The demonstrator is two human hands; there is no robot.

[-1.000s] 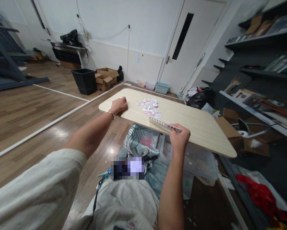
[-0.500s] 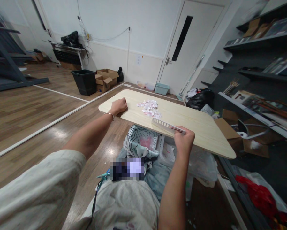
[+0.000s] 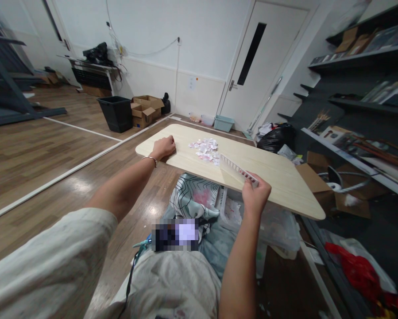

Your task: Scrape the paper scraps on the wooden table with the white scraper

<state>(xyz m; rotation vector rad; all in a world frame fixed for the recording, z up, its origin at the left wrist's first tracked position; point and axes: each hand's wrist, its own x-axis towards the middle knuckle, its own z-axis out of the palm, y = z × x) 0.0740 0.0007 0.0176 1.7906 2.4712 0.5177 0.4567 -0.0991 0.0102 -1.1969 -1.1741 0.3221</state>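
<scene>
My left hand point(image 3: 164, 147) is closed and rests on the left part of the light wooden tabletop point(image 3: 268, 166). Its fingers curl away from me, so whatever may be inside is hidden. In my right hand point(image 3: 256, 192), at the front edge, is a white slotted plastic strip point(image 3: 234, 167), gripped by its near end. A row of openings runs along the strip, which slants up and left over the tabletop. Just beyond its far end lies a loose pile of small white and pinkish paper-like pieces point(image 3: 206, 149).
Under the front edge are clear plastic bins point(image 3: 281, 228) and a patterned cloth point(image 3: 182, 195) at my lap. A black waste bin point(image 3: 115, 114) and cardboard boxes point(image 3: 144, 110) stand back left. Dark shelves point(image 3: 361, 66) and a black bag point(image 3: 276, 138) are at the right.
The far end of the slotted strip has risen and swung away from me, up from the front edge toward the pile. My left hand has stayed in place.
</scene>
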